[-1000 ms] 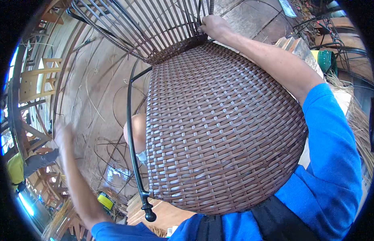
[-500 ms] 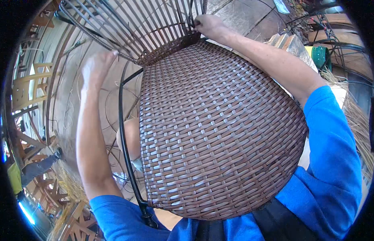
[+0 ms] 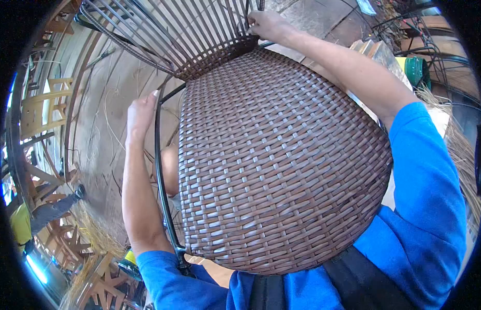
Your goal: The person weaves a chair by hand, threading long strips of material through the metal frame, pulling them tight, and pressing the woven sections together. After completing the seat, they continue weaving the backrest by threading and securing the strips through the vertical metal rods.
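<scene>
A brown woven wicker chair seat (image 3: 281, 170) tilts toward my body and fills the middle of the view. Beyond it rises the chair's backrest (image 3: 219, 54), with open upright strands and a few woven rows at its base. My right hand (image 3: 271, 27) is closed at the right end of those rows, its fingertips pinching a dark strand there. To the left of the seat, my left hand (image 3: 142, 116) is closed with the thumb on top, beside the black metal frame (image 3: 157, 150). Whatever lies inside the left fist is hidden.
Loose strands lie on the grey floor (image 3: 98, 150). At right are a green container (image 3: 417, 71), wood pieces (image 3: 375, 54) and a bundle of straw-coloured strands (image 3: 460, 150). Wooden frames (image 3: 46, 108) stand at left, where another person's leg (image 3: 57, 209) shows.
My left hand has come down and toward the chair frame, away from the backrest's left edge. The right hand stays at the backrest corner, shifted slightly. The view has moved a little.
</scene>
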The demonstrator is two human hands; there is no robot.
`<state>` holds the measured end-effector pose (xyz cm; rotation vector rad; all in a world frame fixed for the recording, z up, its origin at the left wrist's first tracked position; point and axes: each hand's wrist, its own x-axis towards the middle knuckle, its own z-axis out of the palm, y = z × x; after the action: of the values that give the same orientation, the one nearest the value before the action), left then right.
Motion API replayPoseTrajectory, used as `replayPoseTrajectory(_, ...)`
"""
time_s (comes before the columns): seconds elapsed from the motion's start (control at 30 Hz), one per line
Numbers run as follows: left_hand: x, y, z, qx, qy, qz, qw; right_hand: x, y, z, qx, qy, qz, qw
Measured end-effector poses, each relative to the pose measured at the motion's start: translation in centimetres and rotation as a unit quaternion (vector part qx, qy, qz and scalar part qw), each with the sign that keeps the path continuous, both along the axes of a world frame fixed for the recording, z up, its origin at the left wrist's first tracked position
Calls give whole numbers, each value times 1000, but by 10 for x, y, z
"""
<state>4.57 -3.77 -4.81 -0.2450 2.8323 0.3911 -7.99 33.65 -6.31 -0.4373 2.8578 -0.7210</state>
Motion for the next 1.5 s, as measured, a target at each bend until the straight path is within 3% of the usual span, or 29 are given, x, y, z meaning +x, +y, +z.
replayPoseTrajectory(0.1,-2,9,40,62,-17,13,998,-29,15,26,-16,-59,-13,998)
replayPoseTrajectory(0.13,3,11,46,75,-22,18,997,-51,32,11,-118,-41,-16,992)
replayPoseTrajectory(0.17,8,13,49,89,-26,22,995,-45,35,46,-78,-19,-13,997)
replayPoseTrajectory(0.23,18,12,50,132,-13,57,990,-47,45,54,-164,-55,-21,985)
replayPoseTrajectory(0.3,22,13,48,227,44,86,969,-37,47,58,-151,-21,84,985)
replayPoseTrajectory(0.33,24,16,45,301,91,96,945,-36,42,53,-80,-15,127,989)
replayPoseTrajectory(0.37,27,21,43,371,133,108,913,-26,27,39,-87,-8,116,989)
replayPoseTrajectory(0.47,17,35,45,543,167,103,817,2,-8,39,13,12,191,981)
replayPoseTrajectory(0.53,4,29,36,661,167,68,728,8,-27,28,56,-40,207,976)
replayPoseTrajectory(0.57,-2,26,31,715,166,51,678,13,-30,25,79,-2,235,969)
replayPoseTrajectory(0.6,-9,23,27,742,155,84,646,19,-33,21,80,0,226,971)
replayPoseTrajectory(0.73,-24,20,18,839,134,3,527,36,-41,3,116,29,220,968)
replayPoseTrajectory(0.83,-27,14,11,819,149,38,553,37,-42,3,149,140,222,953)
replayPoseTrajectory(0.9,-15,32,24,647,172,74,739,36,-43,4,121,130,210,961)
replayPoseTrajectory(0.97,-5,39,23,400,129,88,903,34,-52,10,180,69,194,962)
replayPoseTrajectory(1.13,-3,37,8,322,123,34,938,26,-56,11,158,56,200,965)
replayPoseTrajectory(1.37,-17,29,-16,361,153,156,907,5,-65,-7,216,46,260,940)
replayPoseTrajectory(1.47,-19,27,-18,278,177,117,937,2,-70,-7,230,32,266,936)
replayPoseTrajectory(1.5,-19,25,-18,274,190,125,934,-8,-72,-19,276,53,315,906)
